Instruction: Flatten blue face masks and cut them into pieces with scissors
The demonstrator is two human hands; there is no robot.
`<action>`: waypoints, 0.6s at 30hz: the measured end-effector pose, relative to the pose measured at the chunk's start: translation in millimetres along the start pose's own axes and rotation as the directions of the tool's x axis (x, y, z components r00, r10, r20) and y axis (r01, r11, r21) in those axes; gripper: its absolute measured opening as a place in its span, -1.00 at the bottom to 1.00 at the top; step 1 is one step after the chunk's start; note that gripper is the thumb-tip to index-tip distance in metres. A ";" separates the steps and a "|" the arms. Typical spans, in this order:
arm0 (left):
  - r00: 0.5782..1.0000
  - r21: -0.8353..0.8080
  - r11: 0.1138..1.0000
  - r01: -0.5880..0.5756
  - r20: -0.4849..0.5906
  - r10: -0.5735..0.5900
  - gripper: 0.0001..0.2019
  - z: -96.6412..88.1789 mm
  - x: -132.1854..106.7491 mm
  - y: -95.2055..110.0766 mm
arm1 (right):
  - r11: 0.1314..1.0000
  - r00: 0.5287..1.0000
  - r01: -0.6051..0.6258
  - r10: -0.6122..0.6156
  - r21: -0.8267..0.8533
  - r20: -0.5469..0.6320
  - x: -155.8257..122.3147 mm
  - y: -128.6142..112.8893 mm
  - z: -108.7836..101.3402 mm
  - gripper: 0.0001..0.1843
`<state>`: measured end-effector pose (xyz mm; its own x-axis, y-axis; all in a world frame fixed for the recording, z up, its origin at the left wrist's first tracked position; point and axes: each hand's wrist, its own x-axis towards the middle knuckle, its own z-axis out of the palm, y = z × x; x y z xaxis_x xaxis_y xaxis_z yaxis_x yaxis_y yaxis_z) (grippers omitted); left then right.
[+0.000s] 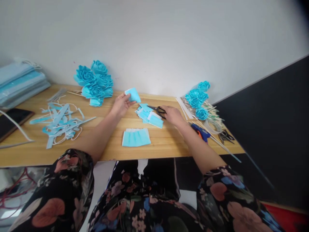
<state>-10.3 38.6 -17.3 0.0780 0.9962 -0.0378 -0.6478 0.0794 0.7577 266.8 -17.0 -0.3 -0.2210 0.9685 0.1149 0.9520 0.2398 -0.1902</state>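
Note:
My left hand (121, 103) pinches a small light-blue square piece (133, 94) and holds it just above the wooden table (169, 141). My right hand (172, 115) is closed round the handles of black scissors (158, 110), whose blades point left over a small pile of cut blue pieces (148, 116). A pleated blue mask section (136, 137) lies flat nearer the front edge, between my forearms.
Blue fabric roses (94, 82) lie at the back left and more on sticks (198, 98) at the right. Cut strips and ear loops (60, 122), a stack of masks (19, 82), a phone (12, 120) sit left. A blue glue gun (201, 131) lies right.

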 end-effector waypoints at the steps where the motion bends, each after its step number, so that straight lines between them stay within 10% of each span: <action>1: 1.000 -0.018 1.000 0.007 -0.002 -0.007 -0.91 -0.5 0.7 0.0 | 1.000 1.000 -0.010 0.010 -0.013 -0.016 0.8 2.0 -2.6 -0.46; 6: 0.999 -0.090 0.995 0.044 -0.019 -0.046 -0.91 -0.2 3.0 -0.1 | 0.890 0.970 -0.096 0.183 0.445 -0.157 -1.7 -3.4 -24.3 -0.35; 10: 0.997 -0.133 0.989 0.061 -0.038 -0.067 -0.89 3.8 1.0 -0.4 | 0.407 0.995 -0.073 0.094 0.910 0.038 -15.0 -36.7 -30.7 -0.26; 13: 0.994 -0.166 0.983 0.073 -0.067 -0.085 -0.89 6.6 -0.8 1.5 | 0.120 0.977 -0.194 -0.061 0.974 0.203 -25.0 -60.8 -23.4 -0.20; 18: 0.985 -0.216 0.971 0.107 -0.108 -0.132 -0.90 5.7 0.1 5.5 | 0.006 0.916 -0.321 -0.252 0.947 0.312 -29.6 -76.7 -7.1 -0.29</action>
<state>-9.5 39.0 -9.4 0.0812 0.9748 -0.2076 -0.7840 0.1911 0.5906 201.8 -64.6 17.8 -0.5080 0.8480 -0.1510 -0.1244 -0.2457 -0.9613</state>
